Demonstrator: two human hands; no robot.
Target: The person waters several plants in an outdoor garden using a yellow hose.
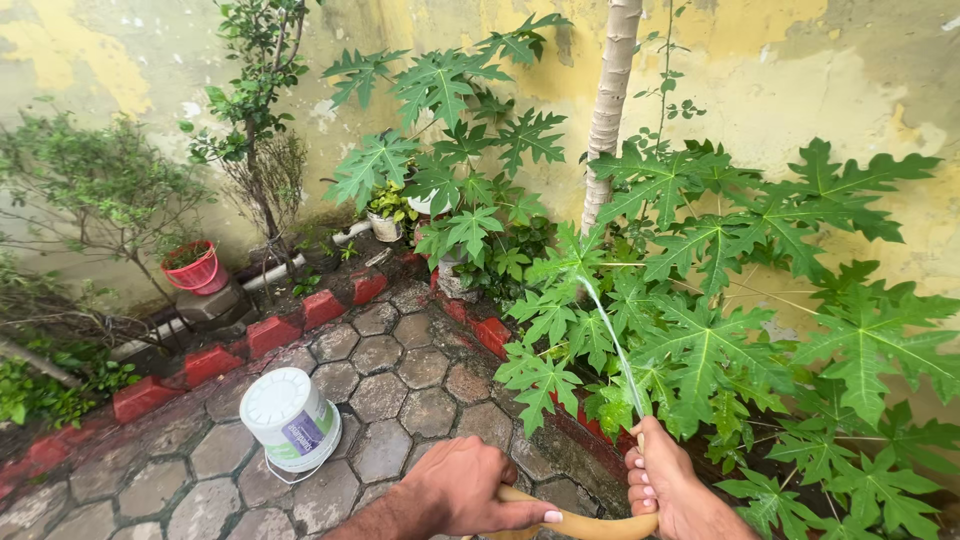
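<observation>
A stained yellow wall (pixel 800 70) closes the scene beyond both hands, with a pale trunk (pixel 610 100) rising against it straight ahead of the right hand. Papaya plants (pixel 700 330) with broad lobed leaves fill the bed ahead and to the right of that hand, the nearest leaves just beyond its knuckles. Wet hexagonal paving (pixel 400 390) spreads ahead and to the left of the left hand, bordered by red kerb blocks (pixel 270 335) that run away to the far left. A white bucket (pixel 290 420) with its lid on lies tilted on the paving, near the left hand and to its left. A red pot (pixel 192 268) sits well apart, far up and left by a thin shrub (pixel 260 120).

The tan hose (pixel 585 523) lies crosswise between the hands, its long axis running from the left hand low across to the right, where it bends up. The left hand (pixel 465 490) is wrapped over the hose from above, fingers curled closed around it. The right hand (pixel 665 485) clasps the hose end upright in a closed fist, thumb at the mouth; it is the nearer hand to the plants. A thin water jet (pixel 610 340) leaves the top of that fist and arcs up and slightly left, into the papaya leaves ahead of it.
</observation>
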